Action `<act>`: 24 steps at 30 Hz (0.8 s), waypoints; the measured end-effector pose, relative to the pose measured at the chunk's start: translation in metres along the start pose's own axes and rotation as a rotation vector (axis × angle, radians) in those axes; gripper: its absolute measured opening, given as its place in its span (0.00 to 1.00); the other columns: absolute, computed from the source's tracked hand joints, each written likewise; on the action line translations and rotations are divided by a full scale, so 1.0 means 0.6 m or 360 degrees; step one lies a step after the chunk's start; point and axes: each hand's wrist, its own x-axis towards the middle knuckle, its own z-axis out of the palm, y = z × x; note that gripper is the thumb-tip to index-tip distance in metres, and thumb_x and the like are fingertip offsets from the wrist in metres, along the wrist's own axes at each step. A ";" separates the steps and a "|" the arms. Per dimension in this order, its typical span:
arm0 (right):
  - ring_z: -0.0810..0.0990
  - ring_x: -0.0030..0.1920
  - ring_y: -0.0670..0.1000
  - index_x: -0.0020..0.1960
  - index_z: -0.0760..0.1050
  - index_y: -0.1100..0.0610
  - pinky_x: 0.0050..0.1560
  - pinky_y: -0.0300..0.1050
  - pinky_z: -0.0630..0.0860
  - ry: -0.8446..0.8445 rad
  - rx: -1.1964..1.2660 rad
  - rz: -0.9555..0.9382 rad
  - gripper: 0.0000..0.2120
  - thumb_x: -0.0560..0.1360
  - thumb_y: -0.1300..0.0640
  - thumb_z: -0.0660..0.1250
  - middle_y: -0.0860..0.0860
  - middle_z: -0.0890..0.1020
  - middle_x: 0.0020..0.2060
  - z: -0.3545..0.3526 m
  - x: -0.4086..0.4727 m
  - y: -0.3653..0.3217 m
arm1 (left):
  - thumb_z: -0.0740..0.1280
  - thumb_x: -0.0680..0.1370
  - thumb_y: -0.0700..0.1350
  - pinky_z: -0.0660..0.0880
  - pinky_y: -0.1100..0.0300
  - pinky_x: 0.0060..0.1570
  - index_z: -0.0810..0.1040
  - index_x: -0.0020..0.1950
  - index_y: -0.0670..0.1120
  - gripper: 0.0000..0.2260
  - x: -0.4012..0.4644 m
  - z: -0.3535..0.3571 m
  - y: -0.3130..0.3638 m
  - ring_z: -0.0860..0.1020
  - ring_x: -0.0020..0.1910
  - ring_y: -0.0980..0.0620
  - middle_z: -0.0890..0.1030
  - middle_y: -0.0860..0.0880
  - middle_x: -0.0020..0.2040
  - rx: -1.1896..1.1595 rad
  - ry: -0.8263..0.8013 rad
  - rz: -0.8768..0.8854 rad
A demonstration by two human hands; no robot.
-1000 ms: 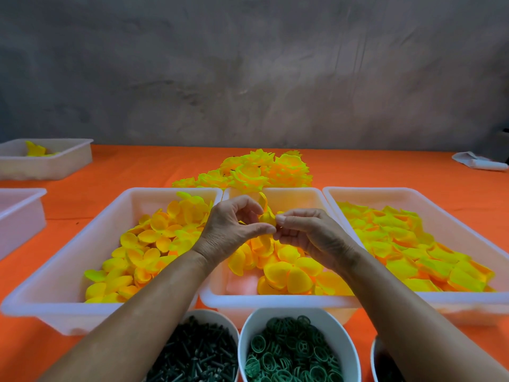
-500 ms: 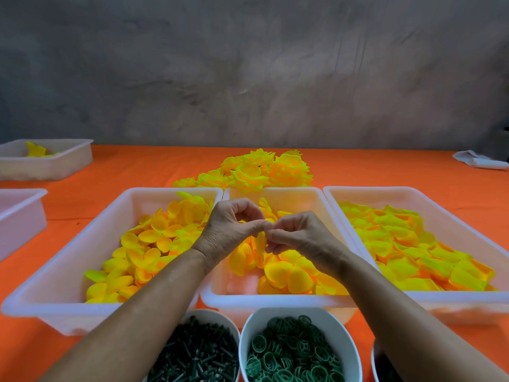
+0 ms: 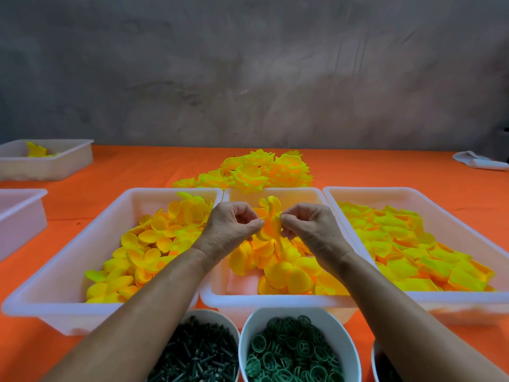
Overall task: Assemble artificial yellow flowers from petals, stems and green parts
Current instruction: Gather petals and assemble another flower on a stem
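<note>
Light's soft and even, coming mostly from above and the front; no hard shadows, just faint dark patches under the tray rims and forearms. Yellow petals are oversaturated, almost neon, with detail clipped in the far flower pile. White trays glow a bit pink off the orange cloth. Grey wall is dim and mottled. Wide-angle bend shows at the edges; tray sides splay out. Centre is sharp, corners and the far right edge are soft.
</note>
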 end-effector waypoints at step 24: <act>0.81 0.26 0.47 0.52 0.68 0.61 0.25 0.36 0.76 0.0755 0.0454 0.0411 0.05 0.81 0.63 0.54 0.56 0.78 0.38 -0.029 0.029 0.027 | 0.64 0.61 0.39 0.67 0.62 0.24 0.70 0.32 0.43 0.04 -0.002 -0.003 0.009 0.68 0.25 0.58 0.70 0.52 0.27 -0.0055 0.0086 0.0017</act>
